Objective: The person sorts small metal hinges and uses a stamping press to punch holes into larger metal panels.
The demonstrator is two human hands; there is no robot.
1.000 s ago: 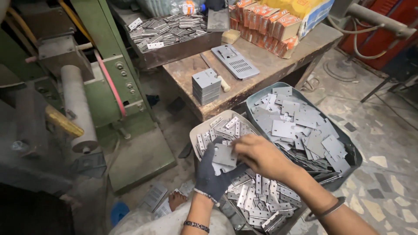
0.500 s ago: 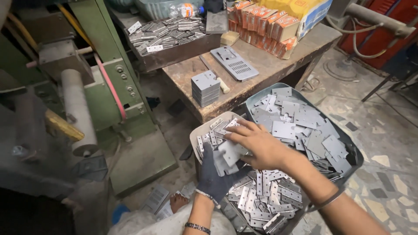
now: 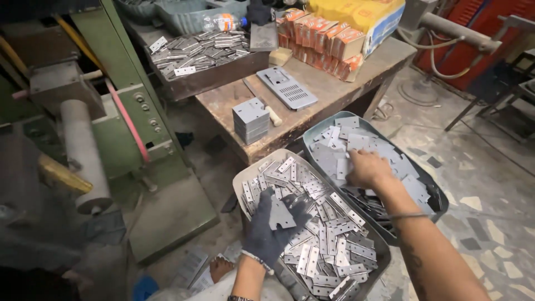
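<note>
workshop floor holds two tubs: gloved left hand (image 3: 271,231) fingers pinch a grey plate (image 3: 280,214) over the hinge tub (image 3: 245,177); bare right hand (image 3: 368,169) fingers curl onto plates in the grey tub (image 3: 437,192).

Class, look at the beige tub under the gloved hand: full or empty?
Full: the beige tub is heaped with perforated metal strips.

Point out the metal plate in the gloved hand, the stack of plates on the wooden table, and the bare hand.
metal plate (image 3: 280,214), head view, on its flat grey face.
stack of plates (image 3: 250,120), head view, on the stack's top plate.
right hand (image 3: 366,169), head view, on the back of the hand.
</note>
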